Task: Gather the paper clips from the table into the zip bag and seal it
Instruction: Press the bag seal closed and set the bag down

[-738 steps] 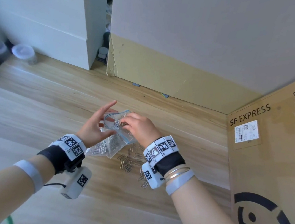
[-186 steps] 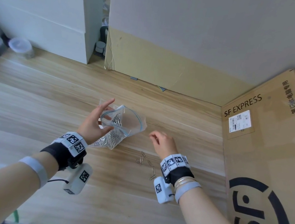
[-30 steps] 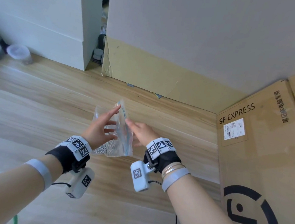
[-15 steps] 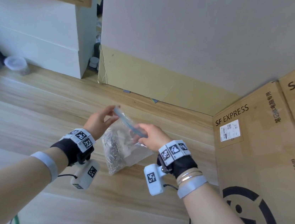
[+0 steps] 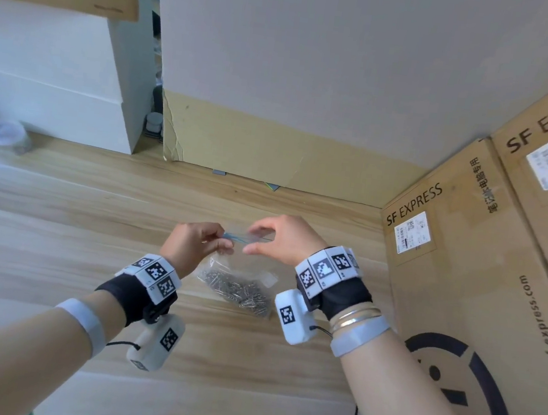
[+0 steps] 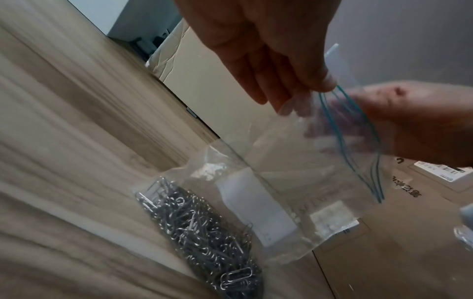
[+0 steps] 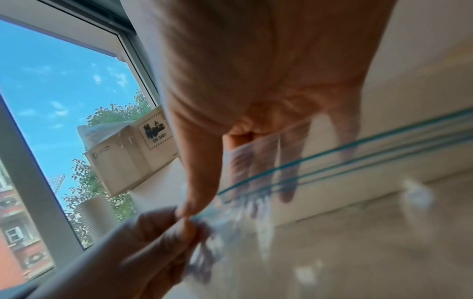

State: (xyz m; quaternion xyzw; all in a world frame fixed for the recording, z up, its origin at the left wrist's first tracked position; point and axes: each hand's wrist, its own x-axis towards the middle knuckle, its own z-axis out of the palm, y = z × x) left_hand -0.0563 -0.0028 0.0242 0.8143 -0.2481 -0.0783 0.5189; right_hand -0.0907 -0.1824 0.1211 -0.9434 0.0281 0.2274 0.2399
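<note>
Head view shows the zip bag (image 5: 240, 272) hanging above the table (image 5: 55, 232), paper clips (image 5: 237, 294) at its bottom, its blue zip strip (image 5: 239, 236) running level between left hand (image 5: 192, 245) and right hand (image 5: 282, 239), both pinching it.

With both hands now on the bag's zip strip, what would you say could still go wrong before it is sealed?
1. In the left wrist view the blue zip lines still bow apart, so a hasty press might leave a gap.
2. The left hand and right hand pinch the zip bag only along its top, while the paper clips weigh down the bottom; a slip could drop it and spill them.
</note>
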